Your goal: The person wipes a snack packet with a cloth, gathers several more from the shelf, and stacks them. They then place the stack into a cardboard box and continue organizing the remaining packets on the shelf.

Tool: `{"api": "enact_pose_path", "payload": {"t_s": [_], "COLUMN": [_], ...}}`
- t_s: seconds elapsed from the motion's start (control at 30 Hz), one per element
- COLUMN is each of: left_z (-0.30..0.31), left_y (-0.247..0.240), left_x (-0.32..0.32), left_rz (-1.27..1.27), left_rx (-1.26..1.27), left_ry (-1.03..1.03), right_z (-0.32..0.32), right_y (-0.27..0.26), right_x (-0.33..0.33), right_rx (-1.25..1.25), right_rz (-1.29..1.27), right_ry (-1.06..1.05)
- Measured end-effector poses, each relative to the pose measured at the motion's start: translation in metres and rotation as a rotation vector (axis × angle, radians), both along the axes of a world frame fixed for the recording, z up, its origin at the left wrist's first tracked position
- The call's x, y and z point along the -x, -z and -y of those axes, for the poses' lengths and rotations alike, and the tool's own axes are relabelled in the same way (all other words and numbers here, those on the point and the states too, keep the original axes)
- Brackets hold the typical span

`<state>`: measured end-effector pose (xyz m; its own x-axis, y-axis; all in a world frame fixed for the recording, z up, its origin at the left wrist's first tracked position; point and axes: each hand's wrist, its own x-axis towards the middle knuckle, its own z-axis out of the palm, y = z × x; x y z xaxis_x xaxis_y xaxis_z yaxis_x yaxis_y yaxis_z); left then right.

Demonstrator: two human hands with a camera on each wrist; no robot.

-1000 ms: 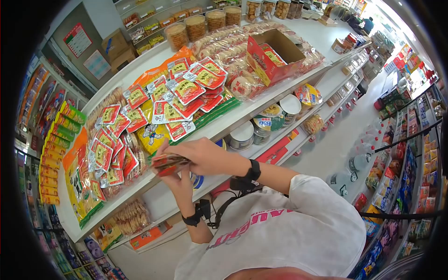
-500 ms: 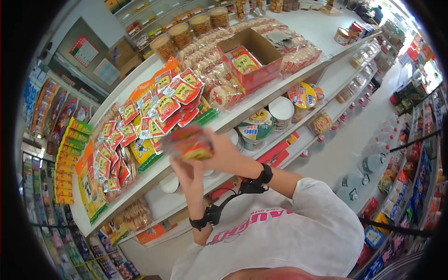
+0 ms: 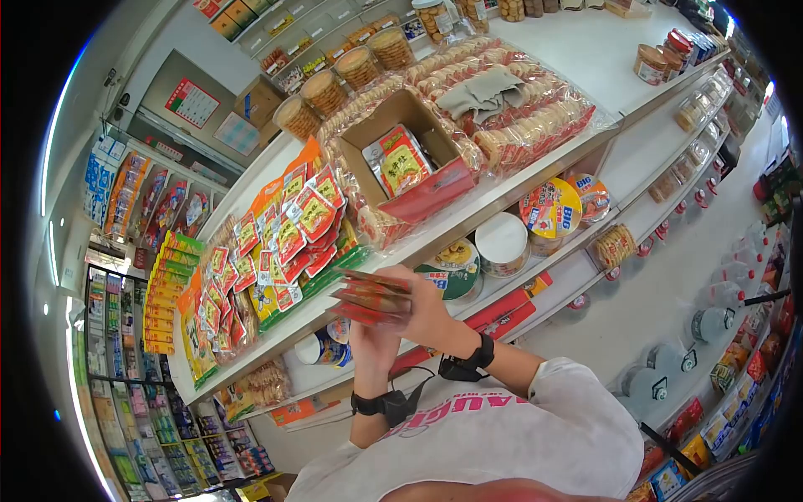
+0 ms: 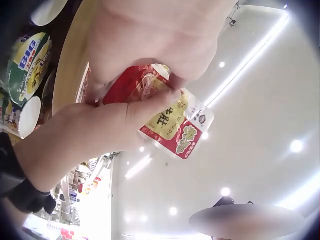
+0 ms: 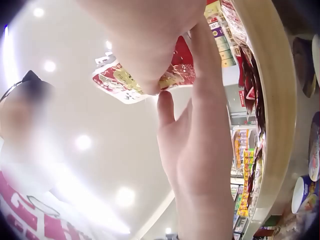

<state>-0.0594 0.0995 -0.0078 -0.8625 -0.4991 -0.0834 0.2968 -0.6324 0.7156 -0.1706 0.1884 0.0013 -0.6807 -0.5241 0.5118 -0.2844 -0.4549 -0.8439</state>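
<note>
My hands hold a small stack of red and gold snack packets [image 3: 372, 299] in front of the counter's near edge. In the head view my right hand [image 3: 431, 314] grips the stack at its right end. From below, my left hand [image 3: 374, 347] holds it too, with its fingers partly hidden behind the packets. In the left wrist view the right thumb lies across the face of a packet [image 4: 172, 122]. An open cardboard box [image 3: 431, 197] stands on the counter with similar packets [image 3: 400, 161] inside. A heap of loose red packets [image 3: 293, 238] lies left of it.
Bagged round crackers [image 3: 535, 130] cover the counter [image 3: 577, 33] behind the box, with a torn grey piece [image 3: 485, 94] on top. Clear tubs of biscuits [image 3: 322, 90] line the back. Instant noodle bowls [image 3: 552, 209] sit on the shelf below, and water bottles [image 3: 657, 368] stand on the floor.
The packet stack has turned in my hands from nearly edge-on to tilted up. The head view has swung, so the box shows more from above and the counter sits further right.
</note>
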Motion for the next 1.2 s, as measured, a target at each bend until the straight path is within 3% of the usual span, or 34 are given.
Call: {"api": "enact_pose_path", "payload": {"t_s": [0.13,0.23,0.3,0.47,0.57,0.6,0.7,0.8,0.93,1.03,1.2], "left_z": [-0.007,-0.014,-0.015,-0.011,0.017,0.011,0.029,0.037,0.04,0.044,0.048], "left_y": [0.009,-0.003,-0.023,-0.039,-0.025,-0.035,-0.032,-0.031,-0.031,-0.042,-0.045], "left_x": [0.008,0.013,0.022,0.028,0.022,0.027,0.032,0.044,0.059,0.074,0.111], "left_rz": [0.08,0.119,0.14,0.029,0.019,0.049,0.111,0.088,0.031,-0.059,0.042], "left_rx": [0.063,0.14,0.231,0.304,0.475,0.481,0.672,0.749,0.806,0.827,1.049], "left_ry": [-0.083,-0.155,-0.18,-0.121,0.061,-0.01,0.109,0.124,-0.129,-0.163,-0.051], "right_z": [-0.007,0.001,0.002,0.0,0.0,0.001,-0.002,-0.007,-0.02,-0.03,-0.021], "right_y": [0.0,-0.004,-0.013,-0.04,-0.054,-0.058,-0.067,-0.068,-0.08,-0.088,-0.122], "right_x": [0.012,0.019,0.015,0.022,0.028,0.027,0.036,0.054,0.08,0.106,0.119], "right_rx": [-0.016,0.097,0.008,0.0,0.006,0.05,0.055,0.072,0.107,0.095,0.09], "right_rz": [0.078,-0.146,0.005,0.11,-0.089,0.009,0.013,-0.052,-0.042,-0.093,-0.224], "right_ry": [-0.103,0.083,0.051,0.058,0.156,0.125,0.177,0.304,0.465,0.588,0.71]}}
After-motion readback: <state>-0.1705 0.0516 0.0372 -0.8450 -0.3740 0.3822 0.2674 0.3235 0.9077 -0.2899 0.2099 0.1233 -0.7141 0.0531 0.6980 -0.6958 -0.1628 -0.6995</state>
